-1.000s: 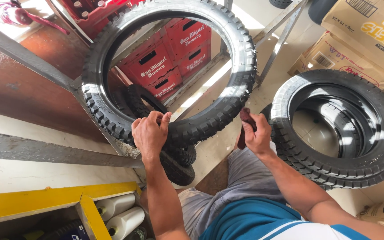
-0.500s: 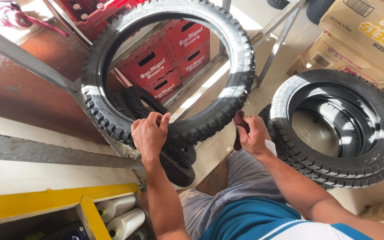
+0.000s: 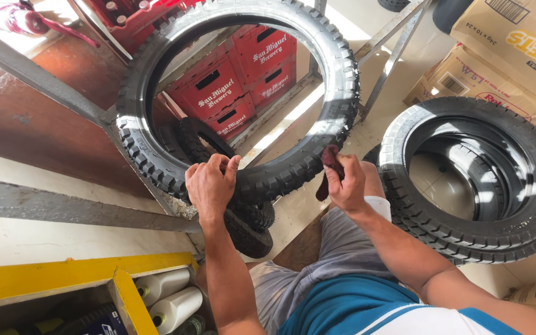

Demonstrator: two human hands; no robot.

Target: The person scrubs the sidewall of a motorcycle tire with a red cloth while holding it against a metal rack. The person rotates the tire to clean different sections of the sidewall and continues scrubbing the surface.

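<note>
Your left hand (image 3: pixel 211 186) grips the lower rim of the knobby black tyre (image 3: pixel 336 80) that stands upright in front of you, fingers curled over its inner edge and thumb against the tread. Your right hand (image 3: pixel 345 183) is closed around a dark red rag (image 3: pixel 329 162) and presses it against the outer tread of the same tyre, low on its right side. The tyre leans against a grey metal frame (image 3: pixel 38 77). Through its opening you see red plastic crates (image 3: pixel 218 93) stacked on the floor beyond. Behind the tyre's bottom edge sits a smaller black tyre (image 3: pixel 250 231), partly hidden; it seems to rest on the floor, though the view there is blocked by your arm. To your right, well apart from your hands, two more black tyres (image 3: pixel 473 217) lie stacked flat beside brown cardboard boxes (image 3: pixel 516 43). Below your left arm, white bottles (image 3: pixel 172 304) lie in a yellow-edged shelf (image 3: pixel 63 282).
</note>
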